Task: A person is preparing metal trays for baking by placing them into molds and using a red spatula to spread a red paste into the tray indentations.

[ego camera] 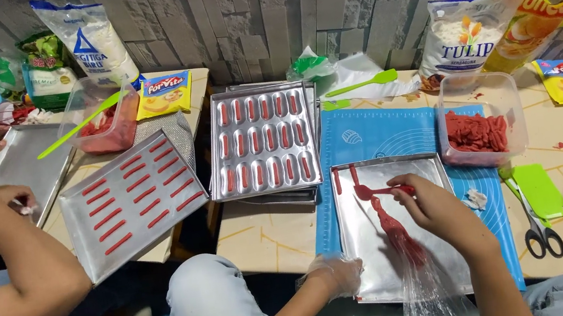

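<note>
Red batter piping bag (398,233) clamped in right hand (431,204) over steel tray (372,241); gloved left hand (338,274), fingers curled, gripping tray edge at seven o'clock.

Two clear tubs of red dough: one (482,124) right of the blue mat (382,132), one (101,118) far left. Two green spatulas (360,84) (79,125). One pair of scissors (538,223) right of the mat.

tray under right grip (429,212): bare metal tray (368,241), brushed, dull sheen | piping bag (407,251): thin clear plastic, glossy, crinkled | left grip (336,274): filmy clear plastic glove | mat (382,135) beyond tray: blue, smooth, matt | tub (480,121) right of grip: clear plastic
</note>
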